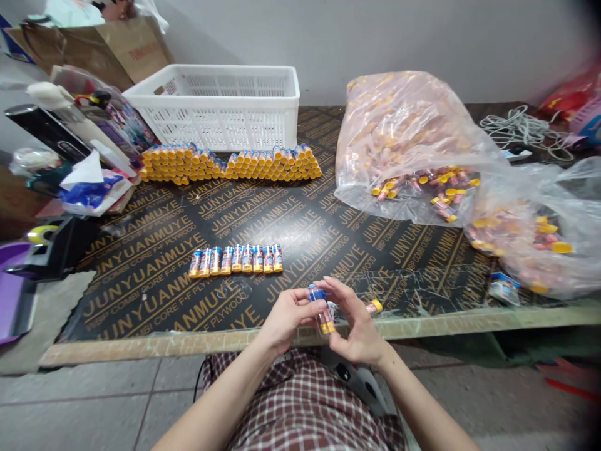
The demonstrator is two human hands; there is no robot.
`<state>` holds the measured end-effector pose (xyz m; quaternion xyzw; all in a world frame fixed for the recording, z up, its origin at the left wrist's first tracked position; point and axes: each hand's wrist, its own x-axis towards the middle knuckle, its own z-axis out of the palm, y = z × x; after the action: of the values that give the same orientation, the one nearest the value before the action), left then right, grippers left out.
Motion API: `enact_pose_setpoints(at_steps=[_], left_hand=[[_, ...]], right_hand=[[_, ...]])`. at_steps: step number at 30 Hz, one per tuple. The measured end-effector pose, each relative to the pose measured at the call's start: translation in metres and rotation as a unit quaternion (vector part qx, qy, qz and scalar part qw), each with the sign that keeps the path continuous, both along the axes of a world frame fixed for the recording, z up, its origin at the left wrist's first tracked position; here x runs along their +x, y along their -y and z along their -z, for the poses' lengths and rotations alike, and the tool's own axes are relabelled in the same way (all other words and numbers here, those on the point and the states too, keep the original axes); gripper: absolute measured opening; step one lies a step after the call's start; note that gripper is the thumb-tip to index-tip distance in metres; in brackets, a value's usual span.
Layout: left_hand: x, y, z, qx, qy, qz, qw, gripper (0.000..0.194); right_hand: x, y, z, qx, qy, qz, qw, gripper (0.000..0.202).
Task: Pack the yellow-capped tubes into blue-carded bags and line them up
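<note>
Just above the table's front edge, my left hand (287, 318) pinches a small plastic tube (323, 315) between thumb and fingers. The tube is tilted, with a blue top, a clear printed body and a yellow bottom end. My right hand (354, 322) curves around its other side, fingertips near the blue top and thumb at the yellow end. Behind the right hand lies another tube with a yellow end (374, 307), partly hidden. To the left, a row of several blue-and-yellow tubes (236, 259) lies side by side on the dark printed board (173, 291).
Stacked tubes (230, 165) lie before a white plastic basket (211, 116). Large clear bags (399, 119) of yellow-ended tubes stand right, beside coiled white cable (526, 128). A small packet (504, 289) lies near the right front edge. Tissues (96, 188) and a purple dustpan (14, 288) are left.
</note>
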<state>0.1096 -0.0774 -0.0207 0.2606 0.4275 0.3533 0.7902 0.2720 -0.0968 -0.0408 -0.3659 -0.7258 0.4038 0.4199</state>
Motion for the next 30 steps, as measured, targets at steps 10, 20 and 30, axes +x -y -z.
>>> enact_pose_setpoints(at_steps=[10,20,30], left_hand=[[0.000,0.001,0.005,0.012,0.017,-0.006,1.000,0.039],[-0.010,-0.008,0.000,0.022,-0.022,-0.038,0.999,0.041],[-0.213,-0.075,-0.006,0.177,-0.677,-0.185,0.690,0.036]], right_hand=[[-0.001,0.000,-0.002,-0.010,-0.036,-0.004,0.999,0.084],[-0.002,-0.004,-0.007,-0.021,0.008,-0.011,1.000,0.084],[0.071,-0.026,0.016,0.001,0.171,0.201,0.964,0.046]])
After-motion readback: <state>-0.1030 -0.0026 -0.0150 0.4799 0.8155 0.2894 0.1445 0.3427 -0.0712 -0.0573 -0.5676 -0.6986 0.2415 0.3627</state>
